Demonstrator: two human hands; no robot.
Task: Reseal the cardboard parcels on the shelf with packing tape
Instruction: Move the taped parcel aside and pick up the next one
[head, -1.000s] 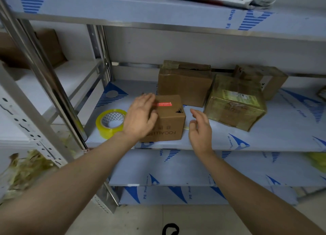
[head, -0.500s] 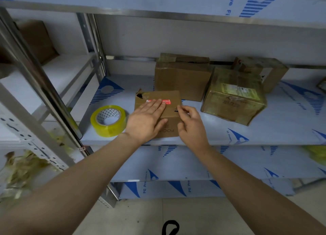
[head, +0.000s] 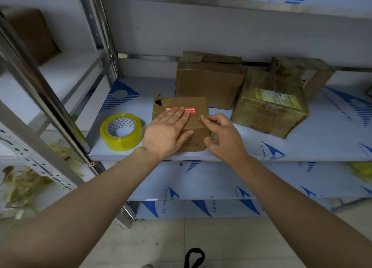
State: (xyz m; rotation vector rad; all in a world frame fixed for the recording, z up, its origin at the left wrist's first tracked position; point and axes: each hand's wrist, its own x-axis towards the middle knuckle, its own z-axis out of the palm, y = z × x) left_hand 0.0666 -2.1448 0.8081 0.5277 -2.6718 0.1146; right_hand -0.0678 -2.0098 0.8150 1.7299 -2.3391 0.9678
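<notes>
The left hand (head: 167,133) lies flat, fingers straight, pressing on top of the small parcel (head: 198,104) and covering much of its lid and part of its red label (head: 192,110). The right hand (head: 223,137) curls round the parcel's near right corner, index fingertip on the lid. Whether it also pinches tape cannot be told. The print on the parcel's near face is mostly hidden. Its far left corner (head: 158,102) is torn.

Count on the middle shelf (head: 322,139): four parcels and one yellow tape roll (head: 121,132). The small parcel sits at the near edge, just right of the roll. Behind it stand a tall box (head: 209,80), a tape-wrapped box (head: 269,105) and a far right box (head: 314,74), partly hidden.
</notes>
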